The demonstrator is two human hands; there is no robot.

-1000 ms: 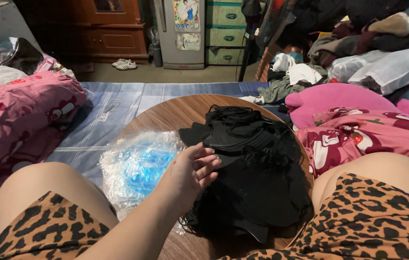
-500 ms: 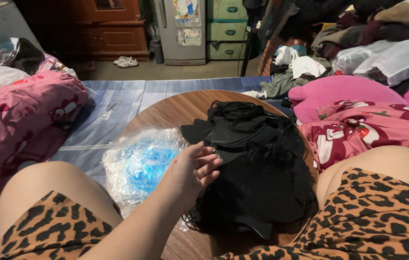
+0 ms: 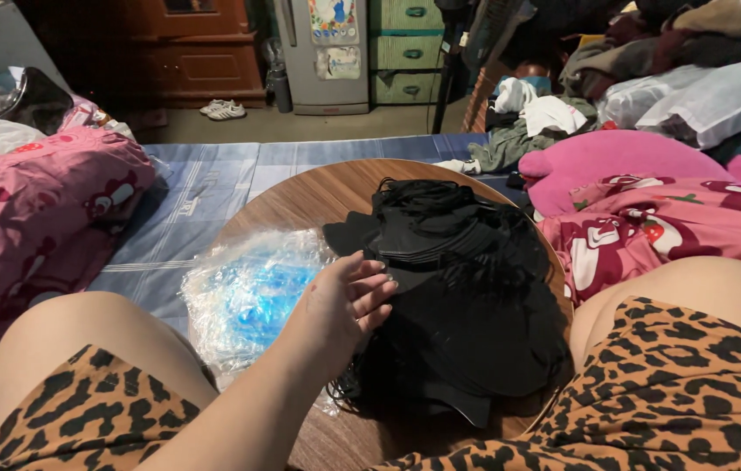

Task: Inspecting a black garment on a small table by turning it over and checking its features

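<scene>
Currently the left hand (image 3: 346,301), fingers loosely spread and empty, rests on the black pile (image 3: 458,296); picking one piece calls for pinching its edge.

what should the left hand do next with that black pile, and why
Probably close the fingers on the top piece and lift it off. The left hand rests open, fingertips on the near edge of the heap of black fabric pieces on the round wooden table, gripping nothing. The clear plastic bag lies beside it.
</scene>
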